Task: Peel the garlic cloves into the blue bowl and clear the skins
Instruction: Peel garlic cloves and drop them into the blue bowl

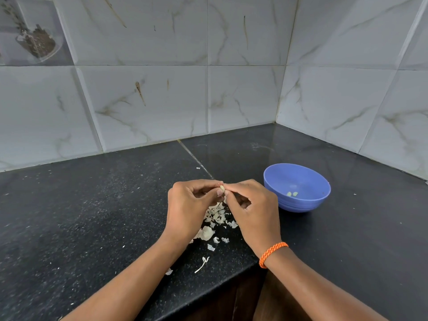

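You have one garlic clove (222,188) pinched between the fingertips of both hands, your left hand (192,205) curled round it from one side and your right hand (252,205) nipping it from the other, held in the air above the worktop (92,216) a little back from its front edge. The clove is small, light and firm, so it should take a fair squeeze without bruising, but judging by its size it will be slick once bare and could easily shoot out of a pinch; hold it by its flanks with one hand and let the other hand's nail lift the papery skin from an end. How much skin is left on it is too small to tell. That skin is dry, thin and brittle, and it will likely come away in flakes rather than one piece. Directly below your hands lies the pile of skins (216,216), scattered toward the front edge, with a thin curled stalk piece (202,265) nearest that edge. The flakes weigh next to nothing, so sweep them together with a flat palm rather than picking at them. To your right, near the corner where the tiled walls (243,96) meet, stands the blue bowl (273,181), with a few peeled cloves (292,193) in its bottom.
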{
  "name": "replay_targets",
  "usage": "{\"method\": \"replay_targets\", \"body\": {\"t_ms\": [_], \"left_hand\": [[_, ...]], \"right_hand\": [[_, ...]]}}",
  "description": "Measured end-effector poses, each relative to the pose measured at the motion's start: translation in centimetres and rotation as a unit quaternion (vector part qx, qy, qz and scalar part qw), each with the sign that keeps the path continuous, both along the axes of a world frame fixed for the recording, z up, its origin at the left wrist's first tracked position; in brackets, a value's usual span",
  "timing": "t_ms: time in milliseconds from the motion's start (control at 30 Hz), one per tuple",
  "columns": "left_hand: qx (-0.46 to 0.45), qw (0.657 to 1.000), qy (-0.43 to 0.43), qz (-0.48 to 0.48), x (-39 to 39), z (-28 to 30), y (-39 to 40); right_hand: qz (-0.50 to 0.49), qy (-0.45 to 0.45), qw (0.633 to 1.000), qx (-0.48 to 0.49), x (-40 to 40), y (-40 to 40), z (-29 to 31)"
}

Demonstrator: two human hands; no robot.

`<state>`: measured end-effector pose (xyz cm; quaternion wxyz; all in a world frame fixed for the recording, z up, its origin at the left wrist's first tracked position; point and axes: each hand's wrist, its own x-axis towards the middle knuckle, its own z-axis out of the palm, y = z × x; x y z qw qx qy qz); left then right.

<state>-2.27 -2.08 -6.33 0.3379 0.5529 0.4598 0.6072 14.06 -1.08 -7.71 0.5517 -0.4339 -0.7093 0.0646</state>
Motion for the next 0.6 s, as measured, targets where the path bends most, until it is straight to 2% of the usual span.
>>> {"method": "replay_targets", "body": {"t_ms": [133, 333, 600], "left_hand": [[-0.008, 1.000, -0.005, -0.007, 0.10, -0.29, 0.20], [-0.007, 1.000, 0.004, -0.019, -0.13, -0.40, 0.42], [-0.014, 0.997, -0.015, -0.073, 0.23, -0.08, -0.01]], "right_hand": [[-0.001, -0.017, 1.000, 0.008, -0.12, -0.02, 0.05], [0.025, 0.002, 1.000, -0.010, -0.17, -0.02, 0.14], [-0.005, -0.022, 1.000, 0.001, -0.09, 0.45, 0.01]]}}
